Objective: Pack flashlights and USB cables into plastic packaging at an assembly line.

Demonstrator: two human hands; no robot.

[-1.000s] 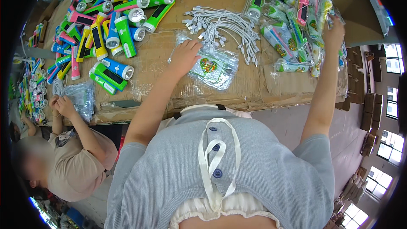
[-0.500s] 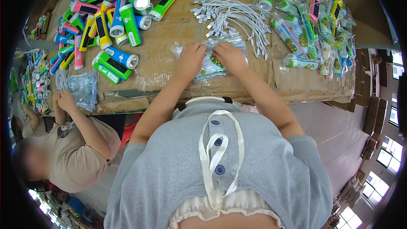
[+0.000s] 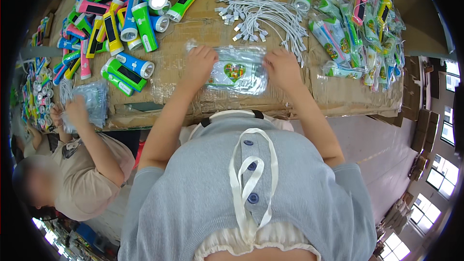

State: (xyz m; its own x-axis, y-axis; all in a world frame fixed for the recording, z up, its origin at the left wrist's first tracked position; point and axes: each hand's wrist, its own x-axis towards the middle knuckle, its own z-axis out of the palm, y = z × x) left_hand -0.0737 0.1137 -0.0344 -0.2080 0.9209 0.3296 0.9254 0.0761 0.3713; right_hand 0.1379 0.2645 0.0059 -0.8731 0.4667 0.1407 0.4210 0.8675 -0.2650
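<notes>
A stack of clear plastic bags (image 3: 246, 86) with a green printed band and a colourful heart-shaped print lies flat on the cardboard in front of me. My left hand (image 3: 199, 66) is at the upper left of the bags, its fingers closed on the plastic edge. At the right edge my right hand (image 3: 285, 69) pinches the plastic, its fingertips partly hidden. Just beyond the bags spreads a bundle of white charging cables (image 3: 270, 17). Nearest to my left hand, a few loose flashlights (image 3: 126, 70) in green and blue rest together.
Many colourful flashlights (image 3: 142, 21) are heaped at the far left of the cardboard-covered table (image 3: 174, 84). Bagged flashlights (image 3: 357, 34) pile up on the right. At the left a co-worker (image 3: 92, 174) handles cables beside another stack of plastic bags (image 3: 92, 101).
My hands have moved apart, the left one leftward and the right one rightward, exposing the heart print. The co-worker's hands have shifted slightly too.
</notes>
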